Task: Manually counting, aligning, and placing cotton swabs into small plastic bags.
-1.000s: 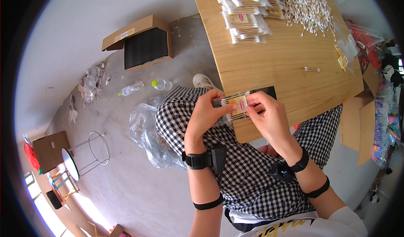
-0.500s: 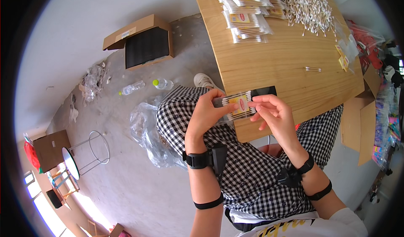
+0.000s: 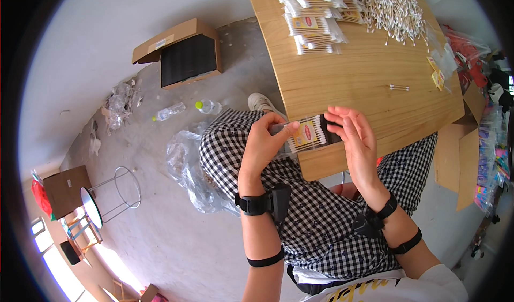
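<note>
A clear pack of cotton swabs (image 3: 307, 135) with a yellow label lies over the table's near corner, and my left hand (image 3: 262, 144) grips its left end, thumb on top. A black piece (image 3: 331, 131) shows at the pack's right end. Just beyond that end is my right hand (image 3: 357, 144), its fingers stretched out and apart. Its fingertips are close to the black piece; whether they touch it I cannot tell. Farther off on the wooden table (image 3: 342, 79) lie stacked cotton swab packs (image 3: 313, 26) and a heap of loose swabs (image 3: 393, 12).
Two loose swabs (image 3: 399, 87) and yellow cards (image 3: 436, 74) lie at the table's right. On the floor are an opened carton (image 3: 190, 61), bottles (image 3: 209, 107) and a plastic bag (image 3: 187, 165). A cardboard box (image 3: 455, 157) stands by the table's right edge.
My right hand has come off the swab pack's face and shifted slightly right, its fingers spreading. Less of the black piece sticks out into view. My left hand keeps its grip.
</note>
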